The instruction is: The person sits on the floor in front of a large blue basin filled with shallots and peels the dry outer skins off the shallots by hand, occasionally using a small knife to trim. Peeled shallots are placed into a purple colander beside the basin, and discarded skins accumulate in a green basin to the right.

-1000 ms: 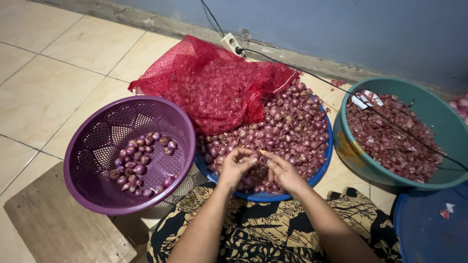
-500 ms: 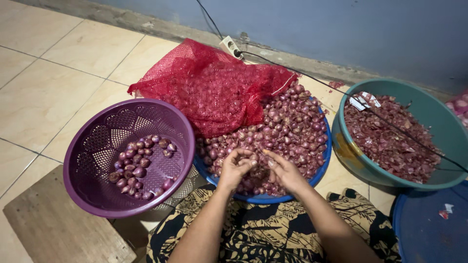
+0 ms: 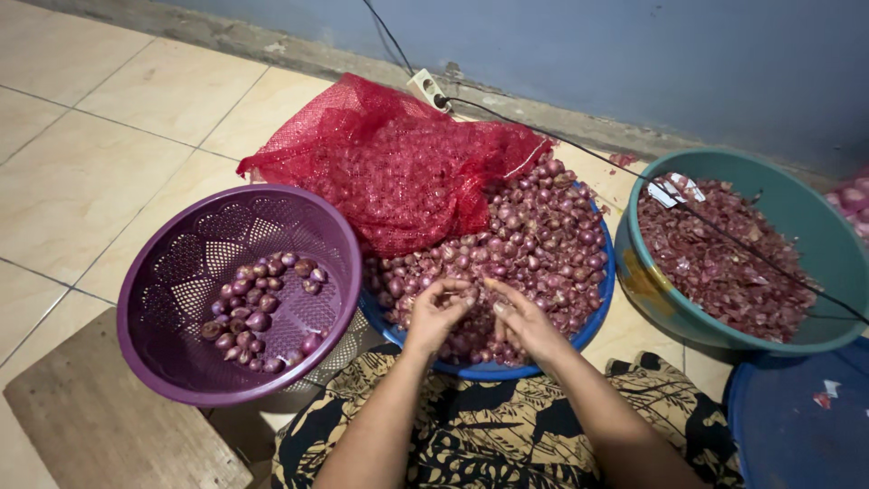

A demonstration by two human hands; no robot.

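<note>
A blue basin (image 3: 593, 317) in front of me is heaped with small red shallots (image 3: 543, 235). My left hand (image 3: 437, 312) and my right hand (image 3: 525, 321) hover together over its near side, fingertips pinched on one shallot between them. A red mesh sack (image 3: 398, 163) lies across the far left of the heap. To the left, a purple perforated basket (image 3: 172, 281) holds several peeled shallots (image 3: 258, 312).
A teal basin (image 3: 815, 235) of shallot skins stands at the right, crossed by a black cable (image 3: 724, 226) from a white power strip (image 3: 427, 89). A blue lid (image 3: 797, 426) lies at lower right, a wooden board (image 3: 100, 426) at lower left. Tiled floor and a blue wall surround.
Both hands stay over the near side of the blue basin, fingers working together on a shallot. The view has shifted slightly.
</note>
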